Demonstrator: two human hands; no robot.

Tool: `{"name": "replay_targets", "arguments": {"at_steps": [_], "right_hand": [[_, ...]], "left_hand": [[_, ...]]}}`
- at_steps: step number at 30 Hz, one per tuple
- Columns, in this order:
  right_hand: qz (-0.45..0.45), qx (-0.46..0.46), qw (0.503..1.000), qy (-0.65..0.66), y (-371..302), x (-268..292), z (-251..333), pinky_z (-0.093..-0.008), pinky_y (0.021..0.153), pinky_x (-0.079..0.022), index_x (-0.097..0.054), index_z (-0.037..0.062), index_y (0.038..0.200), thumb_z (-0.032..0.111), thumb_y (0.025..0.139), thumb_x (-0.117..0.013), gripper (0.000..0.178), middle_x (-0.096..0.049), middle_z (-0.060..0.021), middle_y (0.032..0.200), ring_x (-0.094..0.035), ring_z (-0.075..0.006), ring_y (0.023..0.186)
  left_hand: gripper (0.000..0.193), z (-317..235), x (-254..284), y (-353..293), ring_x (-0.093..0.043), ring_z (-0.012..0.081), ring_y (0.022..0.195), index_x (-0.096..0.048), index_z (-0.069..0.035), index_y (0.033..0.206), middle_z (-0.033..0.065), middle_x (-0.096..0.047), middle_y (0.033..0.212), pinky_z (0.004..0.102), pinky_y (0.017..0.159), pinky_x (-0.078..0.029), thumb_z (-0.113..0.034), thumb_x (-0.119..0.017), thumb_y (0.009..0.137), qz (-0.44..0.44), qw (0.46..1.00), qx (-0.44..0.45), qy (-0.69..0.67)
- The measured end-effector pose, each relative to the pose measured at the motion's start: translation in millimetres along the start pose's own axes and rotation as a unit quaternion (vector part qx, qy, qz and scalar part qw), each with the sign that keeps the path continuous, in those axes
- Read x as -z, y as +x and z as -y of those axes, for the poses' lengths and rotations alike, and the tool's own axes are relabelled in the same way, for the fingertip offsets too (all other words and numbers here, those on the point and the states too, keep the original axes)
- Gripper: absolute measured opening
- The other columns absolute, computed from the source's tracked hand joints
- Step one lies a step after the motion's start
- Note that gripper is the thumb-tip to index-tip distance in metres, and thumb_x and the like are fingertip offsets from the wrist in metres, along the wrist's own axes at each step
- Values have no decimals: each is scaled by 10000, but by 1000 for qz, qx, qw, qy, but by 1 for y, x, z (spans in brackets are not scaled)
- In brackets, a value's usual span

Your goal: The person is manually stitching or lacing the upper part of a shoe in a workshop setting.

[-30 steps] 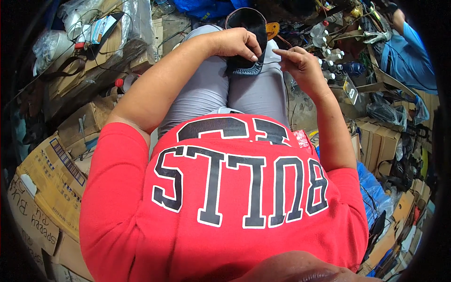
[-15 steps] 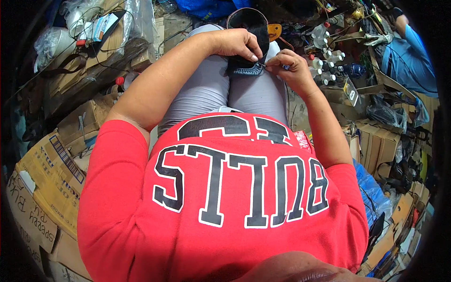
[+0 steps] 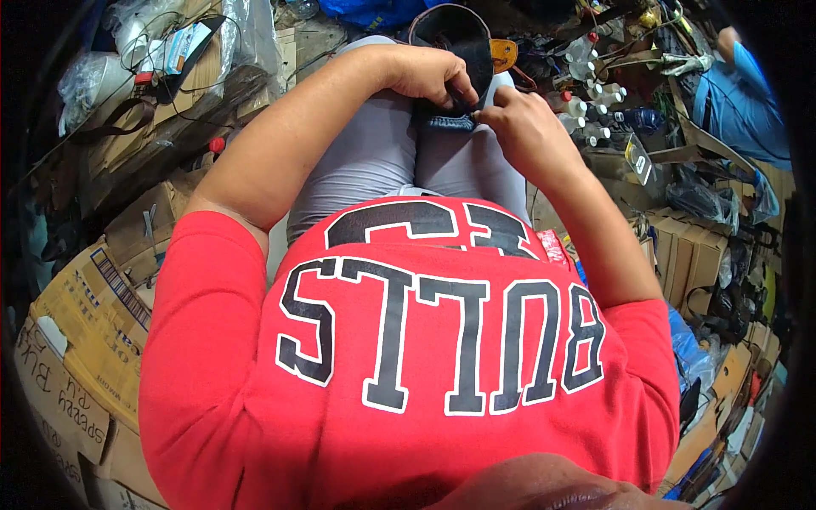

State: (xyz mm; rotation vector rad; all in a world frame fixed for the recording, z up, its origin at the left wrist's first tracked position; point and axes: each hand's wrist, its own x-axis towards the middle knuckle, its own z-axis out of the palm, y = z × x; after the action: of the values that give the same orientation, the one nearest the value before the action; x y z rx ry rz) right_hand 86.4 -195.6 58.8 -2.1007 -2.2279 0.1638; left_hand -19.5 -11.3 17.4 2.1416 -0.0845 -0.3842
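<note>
Over my lap is a dark, flexible piece (image 3: 450,124) with a blue-grey, ribbed or stitched edge. My left hand (image 3: 438,78) bends over it from the left, thumb and fingers closed on its upper part. From the right, my right hand (image 3: 531,127) has its fingertips pinched at the right end of the ribbed edge, close to the left fingertips. Whether a thread or small tool sits in that pinch is too small to see. Just beyond the hands, a black round-mouthed thing with a brown rim (image 3: 449,34) rests near my knees, its lower part hidden.
Beside it shows an orange-tan piece (image 3: 503,55). Several small bottles (image 3: 595,106) stand to the right of my knees. Cardboard boxes (image 3: 93,323) and plastic-wrapped stacks crowd the left. At the far right is another person's blue clothing (image 3: 739,110).
My right hand has turned over and moved in toward the left fingertips, with its back now showing. The left fingers have curled lower over the dark piece.
</note>
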Motion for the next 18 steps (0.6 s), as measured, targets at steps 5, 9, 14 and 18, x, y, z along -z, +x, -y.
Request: {"name": "replay_targets", "arguments": {"at_steps": [5,9,14,18], "right_hand": [[2,-36,994,100,8,-14,-7,-381,708,-490,-692,86,879,35,753,-571,182,-586,-148,845,-602,-327,809],[1,-49,984,169,6,-13,-16,-356,688,-478,-700,90,914,48,760,-645,168,-564,-121,788,-584,-272,740],[-37,-111,962,246,9,-29,-17,-324,662,-476,-682,62,895,121,762,-678,145,-610,-132,770,-600,-231,701],[19,-202,886,417,-2,-17,-24,-268,594,-433,-665,27,882,208,809,-676,195,-606,-53,712,-541,-130,622]], "left_hand": [[315,11,-4,13,-587,205,863,-683,-70,990,78,-626,881,303,786,-464,-28,-707,679,-77,997,6,-5],[281,10,-4,6,-593,197,849,-679,-52,927,76,-630,871,304,774,-473,-22,-723,651,-118,990,23,-80],[367,9,-22,10,-607,240,841,-645,-75,963,92,-614,874,320,781,-483,-77,-773,619,-281,956,-29,78],[346,-13,-50,-30,-603,307,875,-610,-80,1053,131,-624,912,372,805,-481,-112,-708,722,-397,910,37,116]]}}
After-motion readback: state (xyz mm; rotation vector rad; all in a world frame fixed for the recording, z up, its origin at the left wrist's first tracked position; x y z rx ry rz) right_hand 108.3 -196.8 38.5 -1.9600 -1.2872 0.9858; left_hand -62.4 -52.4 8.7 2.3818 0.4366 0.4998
